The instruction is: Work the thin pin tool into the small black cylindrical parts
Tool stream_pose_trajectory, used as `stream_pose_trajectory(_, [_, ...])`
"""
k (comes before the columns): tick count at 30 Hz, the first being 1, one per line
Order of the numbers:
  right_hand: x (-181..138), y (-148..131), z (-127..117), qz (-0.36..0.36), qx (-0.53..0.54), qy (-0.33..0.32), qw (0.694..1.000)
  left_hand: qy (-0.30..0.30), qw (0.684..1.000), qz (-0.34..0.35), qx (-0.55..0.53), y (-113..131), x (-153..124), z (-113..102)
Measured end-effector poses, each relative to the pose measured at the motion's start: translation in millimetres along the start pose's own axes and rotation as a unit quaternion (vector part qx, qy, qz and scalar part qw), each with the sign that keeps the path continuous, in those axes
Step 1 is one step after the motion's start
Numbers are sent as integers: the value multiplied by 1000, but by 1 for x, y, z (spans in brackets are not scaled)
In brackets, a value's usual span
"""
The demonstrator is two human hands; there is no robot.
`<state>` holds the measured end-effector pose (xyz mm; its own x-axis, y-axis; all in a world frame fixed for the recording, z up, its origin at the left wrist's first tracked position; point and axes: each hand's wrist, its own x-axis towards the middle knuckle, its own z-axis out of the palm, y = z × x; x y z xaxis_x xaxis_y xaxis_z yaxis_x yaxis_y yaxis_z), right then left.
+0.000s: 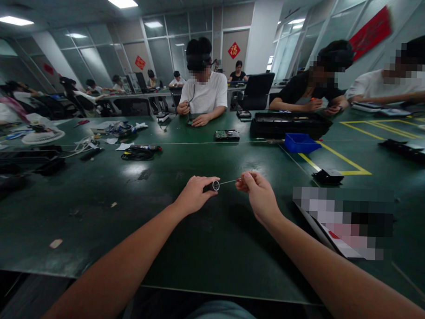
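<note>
My left hand point(193, 194) is closed around a short black cylinder point(212, 185), whose round, silver-rimmed end faces to the right. It looks like a small flashlight body, though most of it is hidden by the fingers. Across from it, my right hand point(258, 193) pinches a thin metal rod point(228, 182) between thumb and fingers. The rod points left, its tip at or just inside the cylinder's rimmed end; I cannot tell which. Both hands are held over the green table point(209, 252).
Beyond my hands lie a bundle of black cable point(138, 153), a circuit-board device point(227, 135), a blue bin point(301, 143) and a long black tray point(286, 125). A black part point(327, 176) and a partly blurred booklet point(339, 229) are on the right. A person point(204, 91) sits opposite.
</note>
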<state>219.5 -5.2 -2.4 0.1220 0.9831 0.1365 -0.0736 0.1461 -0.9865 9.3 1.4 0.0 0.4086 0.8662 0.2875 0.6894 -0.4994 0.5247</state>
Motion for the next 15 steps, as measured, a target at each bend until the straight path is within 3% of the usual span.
stream_pose_trajectory(8, [0,0,0,-5,-14,5,1000,6,1000,-14,0,0,0,0])
stream_pose_trajectory(15, [-9,-22,-6,-59,-221,-16,973,16,1000,-13,-7,-3,-1,0])
